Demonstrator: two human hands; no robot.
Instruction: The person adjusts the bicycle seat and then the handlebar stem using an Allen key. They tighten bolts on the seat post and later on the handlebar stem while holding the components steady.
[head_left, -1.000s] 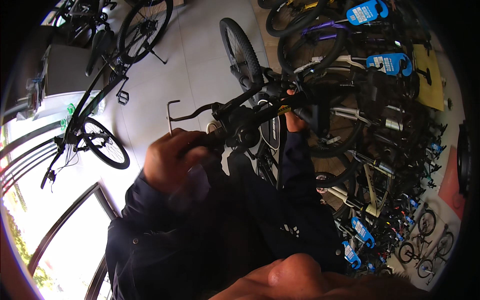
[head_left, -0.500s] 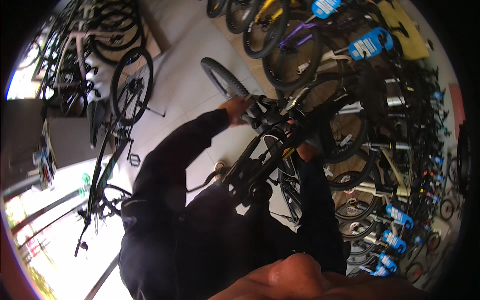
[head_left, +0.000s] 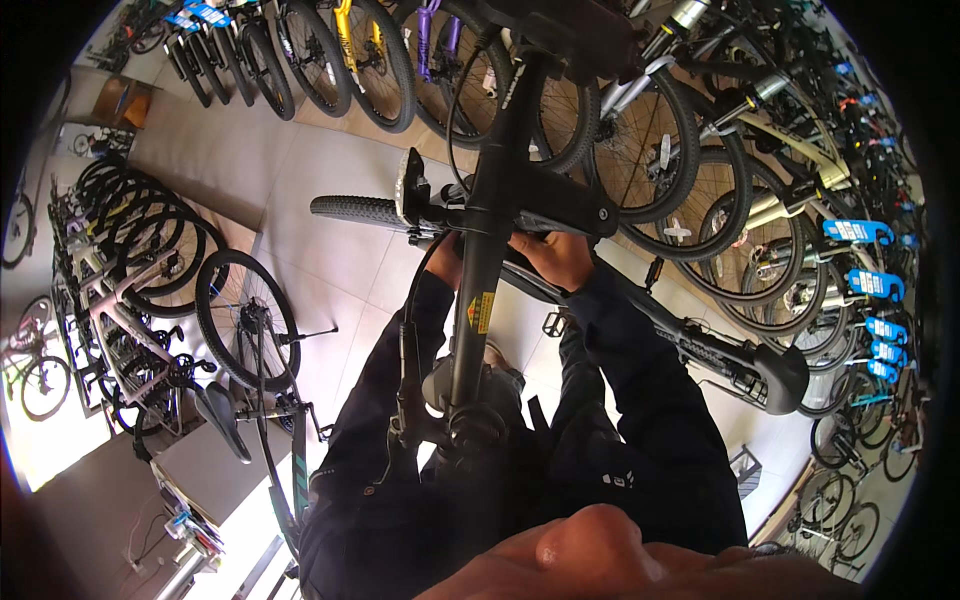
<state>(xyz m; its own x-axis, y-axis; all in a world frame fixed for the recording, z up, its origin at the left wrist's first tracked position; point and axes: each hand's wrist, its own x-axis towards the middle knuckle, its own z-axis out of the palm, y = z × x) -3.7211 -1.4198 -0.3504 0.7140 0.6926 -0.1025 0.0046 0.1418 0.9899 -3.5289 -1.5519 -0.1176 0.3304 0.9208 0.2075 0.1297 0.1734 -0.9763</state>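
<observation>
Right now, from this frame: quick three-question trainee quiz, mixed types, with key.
1. Multiple choice: what is the main colour of the label on the black handlebar? a) blue b) yellow c) white

2. True or false: in the picture, the purple fork is to the right of the yellow fork.

3. Short answer: which is nearer the front tyre of the bike being handled, the left hand or the right hand?

Key: 1. b; 2. true; 3. left hand.

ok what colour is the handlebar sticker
The sticker is mainly yellow with some red, clearest in the head view.
</observation>
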